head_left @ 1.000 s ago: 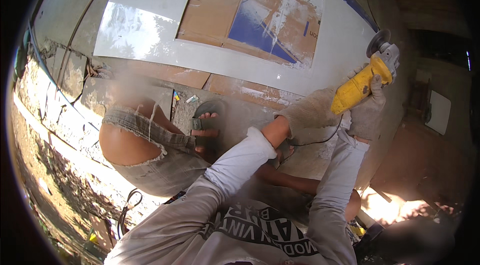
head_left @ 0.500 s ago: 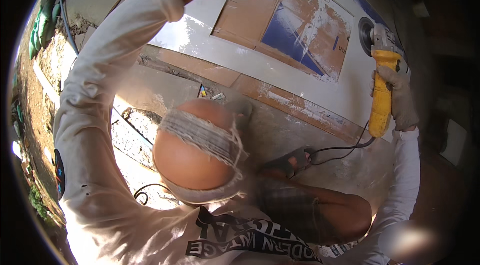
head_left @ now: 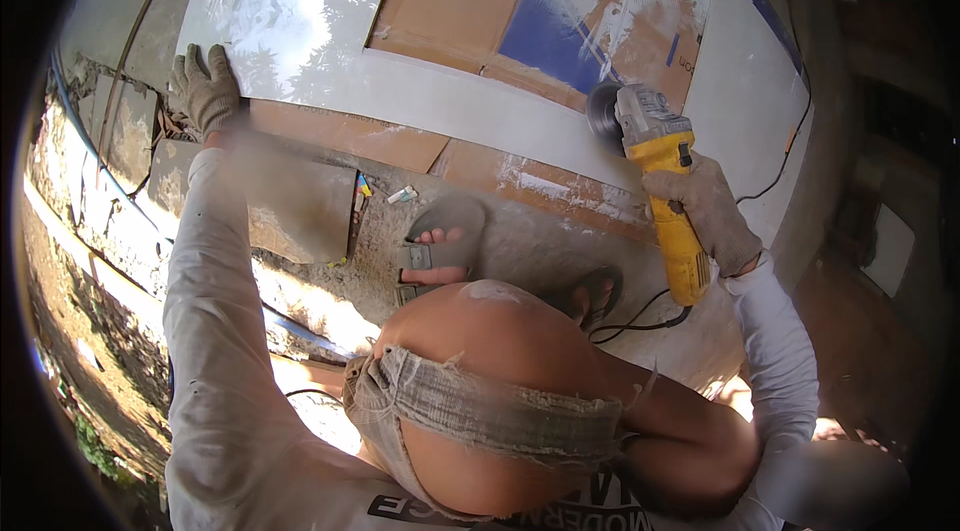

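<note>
My right hand (head_left: 715,216), in a pale work glove, is wrapped around the yellow body of an angle grinder (head_left: 662,153). The grinder's dark round disc (head_left: 603,114) is at or just above the near part of a white panel (head_left: 410,91); whether they touch I cannot tell. At the panel's near left corner lies my gloved left hand (head_left: 208,91), its fingers spread flat along the edge, holding nothing. A rectangular opening in the panel shows brown cardboard (head_left: 440,11) with blue and white-dusted patches.
Cardboard strips (head_left: 340,136) stick out under the panel's near edge. A black cord (head_left: 640,327) runs from the grinder past my sandalled feet (head_left: 440,256). Small litter (head_left: 403,195) lies on the concrete. A blue hose (head_left: 130,201) crosses the left side.
My left hand has come down from above the panel onto its near left corner. My right hand has carried the grinder leftward, to the panel's near side. The view has shifted.
</note>
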The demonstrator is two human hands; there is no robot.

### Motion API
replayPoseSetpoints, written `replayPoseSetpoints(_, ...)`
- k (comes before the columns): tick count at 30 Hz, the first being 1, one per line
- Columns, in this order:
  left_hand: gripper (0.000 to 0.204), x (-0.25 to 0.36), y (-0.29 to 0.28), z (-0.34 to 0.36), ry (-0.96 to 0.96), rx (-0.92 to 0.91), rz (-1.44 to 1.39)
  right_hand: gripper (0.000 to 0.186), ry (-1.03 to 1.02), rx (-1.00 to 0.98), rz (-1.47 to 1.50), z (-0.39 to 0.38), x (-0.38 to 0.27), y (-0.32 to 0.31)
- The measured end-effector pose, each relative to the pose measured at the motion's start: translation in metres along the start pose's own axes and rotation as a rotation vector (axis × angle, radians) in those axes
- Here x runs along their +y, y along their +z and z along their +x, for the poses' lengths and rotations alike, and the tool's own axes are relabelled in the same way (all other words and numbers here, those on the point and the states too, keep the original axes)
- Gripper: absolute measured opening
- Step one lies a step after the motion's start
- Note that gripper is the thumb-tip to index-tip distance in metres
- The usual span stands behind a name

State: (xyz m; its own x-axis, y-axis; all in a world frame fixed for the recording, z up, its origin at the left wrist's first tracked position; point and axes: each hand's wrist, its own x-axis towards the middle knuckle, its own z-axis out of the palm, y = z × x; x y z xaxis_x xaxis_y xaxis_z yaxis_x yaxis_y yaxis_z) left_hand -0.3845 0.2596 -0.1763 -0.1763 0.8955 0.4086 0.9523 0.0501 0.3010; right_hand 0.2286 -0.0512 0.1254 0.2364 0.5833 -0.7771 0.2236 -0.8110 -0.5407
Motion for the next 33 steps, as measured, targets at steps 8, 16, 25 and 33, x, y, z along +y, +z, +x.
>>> replayPoseSetpoints(8,0.06,-0.007,0.004,-0.012,0.018,0.116,-0.122,0.037,0.005,-0.043,0.091,0.028,-0.007,0.016)
replayPoseSetpoints(16,0.059,-0.004,0.006,-0.014,0.042,0.173,-0.112,0.047,0.054,-0.232,-0.177,0.066,-0.021,-0.004)
replayPoseSetpoints(25,0.054,-0.041,0.016,-0.006,0.096,0.177,-0.032,0.051,-0.085,-0.288,-0.412,0.092,-0.019,-0.016)
replayPoseSetpoints(33,0.058,-0.042,0.02,-0.007,0.126,0.241,-0.052,0.05,-0.131,-0.287,-0.412,0.092,-0.018,-0.002)
